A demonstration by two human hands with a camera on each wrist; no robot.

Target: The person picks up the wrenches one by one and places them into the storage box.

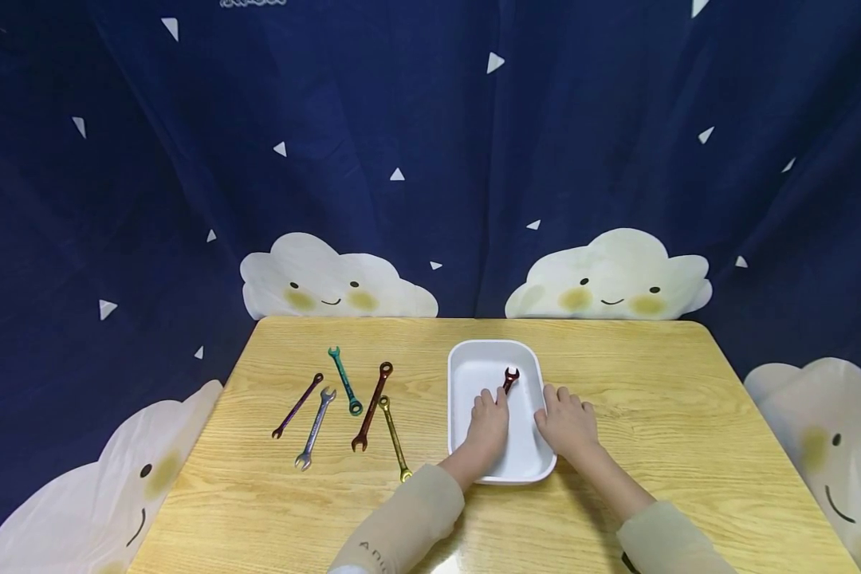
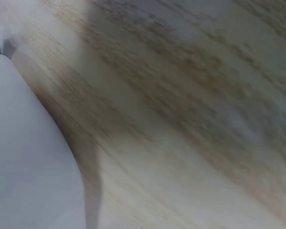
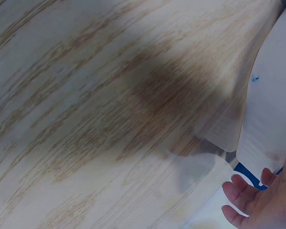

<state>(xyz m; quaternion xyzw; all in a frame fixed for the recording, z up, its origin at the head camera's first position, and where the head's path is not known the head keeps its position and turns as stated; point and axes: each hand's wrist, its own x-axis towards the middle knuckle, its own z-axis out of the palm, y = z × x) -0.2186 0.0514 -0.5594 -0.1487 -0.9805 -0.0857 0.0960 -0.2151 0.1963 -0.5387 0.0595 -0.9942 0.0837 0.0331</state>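
Note:
Inside a white tray [image 1: 461, 383], a dark red wrench [image 1: 510, 378] lies at a slant with its open end toward the far side. My left hand [image 1: 486, 428] reaches over the near left side of the tray and grips the lower part of this wrench, hiding it. At the tray's right rim is my right hand [image 1: 568, 421], its thumb over the edge and its fingers loosely spread outside. In the right wrist view, that hand [image 3: 264, 200] shows loosely bent fingers beside the tray's outer wall [image 3: 271, 90].
Left of the tray, on the wooden table [image 1: 660, 383], lie a purple wrench [image 1: 297, 406], a silver wrench [image 1: 316, 428], a teal wrench [image 1: 344, 378], a red-brown wrench [image 1: 373, 404] and a yellow wrench [image 1: 395, 437]. A dark blue curtain [image 1: 430, 119] hangs behind.

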